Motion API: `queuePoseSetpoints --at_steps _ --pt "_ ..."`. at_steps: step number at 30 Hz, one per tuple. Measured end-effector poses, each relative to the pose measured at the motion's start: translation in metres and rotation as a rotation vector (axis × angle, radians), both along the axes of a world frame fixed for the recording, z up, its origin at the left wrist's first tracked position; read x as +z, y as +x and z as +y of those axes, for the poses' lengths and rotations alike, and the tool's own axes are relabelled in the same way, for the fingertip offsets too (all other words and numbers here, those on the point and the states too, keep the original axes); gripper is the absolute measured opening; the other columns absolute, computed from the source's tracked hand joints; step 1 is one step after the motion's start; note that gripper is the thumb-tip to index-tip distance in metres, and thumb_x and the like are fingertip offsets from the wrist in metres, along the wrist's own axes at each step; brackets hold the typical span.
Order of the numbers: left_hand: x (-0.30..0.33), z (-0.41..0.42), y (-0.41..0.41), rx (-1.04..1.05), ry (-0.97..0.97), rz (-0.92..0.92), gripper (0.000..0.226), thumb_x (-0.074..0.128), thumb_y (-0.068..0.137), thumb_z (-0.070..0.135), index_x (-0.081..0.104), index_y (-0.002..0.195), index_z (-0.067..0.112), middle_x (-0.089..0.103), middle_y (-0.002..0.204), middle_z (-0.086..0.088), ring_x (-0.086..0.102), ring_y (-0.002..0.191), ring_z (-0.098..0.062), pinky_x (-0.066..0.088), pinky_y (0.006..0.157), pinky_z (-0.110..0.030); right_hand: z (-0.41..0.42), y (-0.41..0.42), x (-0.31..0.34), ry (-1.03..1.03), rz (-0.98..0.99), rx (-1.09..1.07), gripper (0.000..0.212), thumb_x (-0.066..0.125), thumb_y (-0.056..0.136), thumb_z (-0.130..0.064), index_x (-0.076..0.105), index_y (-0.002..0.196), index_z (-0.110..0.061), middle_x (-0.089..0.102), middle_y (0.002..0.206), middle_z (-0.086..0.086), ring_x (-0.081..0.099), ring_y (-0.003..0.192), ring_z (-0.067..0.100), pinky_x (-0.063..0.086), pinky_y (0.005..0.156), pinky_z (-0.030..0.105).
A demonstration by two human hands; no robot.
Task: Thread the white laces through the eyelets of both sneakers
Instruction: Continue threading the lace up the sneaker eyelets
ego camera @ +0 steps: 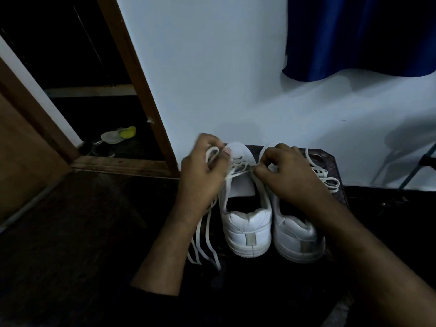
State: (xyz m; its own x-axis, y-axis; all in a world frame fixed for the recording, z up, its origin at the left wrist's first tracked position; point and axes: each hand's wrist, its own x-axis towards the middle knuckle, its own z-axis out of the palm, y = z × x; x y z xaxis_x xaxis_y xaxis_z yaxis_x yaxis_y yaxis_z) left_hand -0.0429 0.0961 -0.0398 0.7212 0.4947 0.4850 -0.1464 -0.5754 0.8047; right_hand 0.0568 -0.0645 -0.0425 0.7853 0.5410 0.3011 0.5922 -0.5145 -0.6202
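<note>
Two white sneakers stand side by side on dark stool point(330, 161), heels toward viewer; stool front edge lost in shadow. Left sneaker point(246, 228): heel and open collar visible, toe partly hidden behind hands. Right sneaker point(298, 241): front half hidden under right forearm. Left hand point(203, 172) grips loop of white lace point(208, 239); loose ends hang past stool's left edge. Right hand point(286, 172) pinches lace at left sneaker's eyelets; exact eyelet unclear. Second lace point(326, 179) lies at stool's right edge. Behind: pale wall point(212, 67), blue curtain point(354, 36).
</note>
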Motion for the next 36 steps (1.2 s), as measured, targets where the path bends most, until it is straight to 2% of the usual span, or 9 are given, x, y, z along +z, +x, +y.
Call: queuePoseSetpoints --at_steps 3,7,10,13,16,19,23,26,36 --pt "-0.011 -0.003 0.001 -0.030 0.510 0.227 0.018 0.074 0.091 0.040 0.073 0.106 0.030 0.054 0.092 0.013 0.057 0.084 -0.003 0.045 0.064 -0.024 0.000 0.000 0.001 -0.002 -0.003 0.002 0.027 0.058 0.083 -0.045 0.065 0.084 -0.020 0.055 0.091 -0.004 0.049 0.100 0.024 0.043 0.093 0.045" --pt "-0.016 -0.006 0.006 0.054 0.602 0.189 0.010 0.068 0.096 0.027 0.076 0.098 0.023 0.054 0.100 0.005 0.059 0.096 -0.015 0.052 0.071 -0.033 0.001 0.000 -0.001 -0.001 -0.011 -0.003 0.034 0.054 0.078 -0.051 0.065 0.083 -0.020 0.054 0.090 -0.005 0.048 0.098 0.024 0.043 0.093 0.044" --pt "-0.015 -0.007 0.010 0.009 0.122 0.035 0.013 0.061 0.099 0.018 0.068 0.090 0.022 0.063 0.100 0.003 0.064 0.094 -0.012 0.051 0.077 -0.030 0.000 0.001 0.000 0.000 -0.001 0.005 0.042 0.048 0.074 -0.058 0.064 0.083 -0.020 0.054 0.089 -0.005 0.048 0.097 0.023 0.043 0.091 0.042" --pt "0.006 -0.014 0.008 -0.161 -0.808 -0.154 0.017 0.049 0.107 0.013 0.055 0.092 0.016 0.074 0.088 -0.010 0.074 0.089 -0.022 0.058 0.077 -0.031 -0.001 0.002 -0.001 0.005 -0.017 -0.001 0.031 0.056 0.082 -0.048 0.064 0.084 -0.019 0.055 0.091 -0.003 0.049 0.099 0.025 0.044 0.093 0.045" --pt "0.018 -0.012 0.004 -0.175 -1.066 -0.277 0.019 0.045 0.108 0.010 0.050 0.090 0.015 0.047 0.054 0.000 0.049 0.048 -0.013 0.056 0.060 -0.032 0.000 0.001 -0.001 0.031 -0.005 0.017 0.029 0.049 0.078 -0.048 0.062 0.092 -0.026 0.057 0.093 -0.006 0.049 0.098 0.022 0.043 0.094 0.046" --pt "0.003 0.002 0.004 0.159 -0.659 -0.097 0.006 0.053 0.104 0.012 0.055 0.102 0.017 0.054 0.073 0.000 0.053 0.061 -0.011 0.049 0.062 -0.032 0.001 0.001 0.000 -0.010 -0.079 0.111 0.043 0.042 0.080 -0.043 0.062 0.117 -0.034 0.058 0.102 -0.010 0.046 0.099 0.016 0.042 0.093 0.045" --pt "-0.010 0.009 -0.001 0.231 -0.038 0.163 0.030 0.069 0.089 0.032 0.062 0.118 0.037 0.051 0.125 0.009 0.053 0.118 -0.010 0.046 0.102 -0.037 0.003 0.000 -0.001 -0.237 -0.289 0.180 0.036 0.040 0.095 -0.037 0.066 0.120 -0.038 0.052 0.109 -0.007 0.043 0.105 0.018 0.023 0.082 0.034" --pt "-0.009 0.004 -0.004 0.012 0.144 0.208 0.008 0.075 0.089 0.037 0.074 0.096 0.032 0.061 0.105 0.013 0.061 0.096 -0.003 0.050 0.086 -0.025 0.003 -0.002 -0.001 -0.322 -0.401 0.177 0.051 0.024 0.087 -0.052 0.066 0.112 -0.035 0.051 0.105 -0.007 0.045 0.103 0.022 0.025 0.081 0.035" --pt "-0.012 0.008 -0.007 -0.067 -0.250 0.299 0.027 0.065 0.098 0.009 0.074 0.075 -0.002 0.052 0.044 0.011 0.050 0.039 -0.009 0.048 0.048 -0.027 0.003 0.002 0.004 0.398 0.135 0.022 0.067 0.041 0.101 -0.059 0.054 0.069 -0.002 0.057 0.071 0.012 0.058 0.070 0.024 0.043 0.068 0.037"
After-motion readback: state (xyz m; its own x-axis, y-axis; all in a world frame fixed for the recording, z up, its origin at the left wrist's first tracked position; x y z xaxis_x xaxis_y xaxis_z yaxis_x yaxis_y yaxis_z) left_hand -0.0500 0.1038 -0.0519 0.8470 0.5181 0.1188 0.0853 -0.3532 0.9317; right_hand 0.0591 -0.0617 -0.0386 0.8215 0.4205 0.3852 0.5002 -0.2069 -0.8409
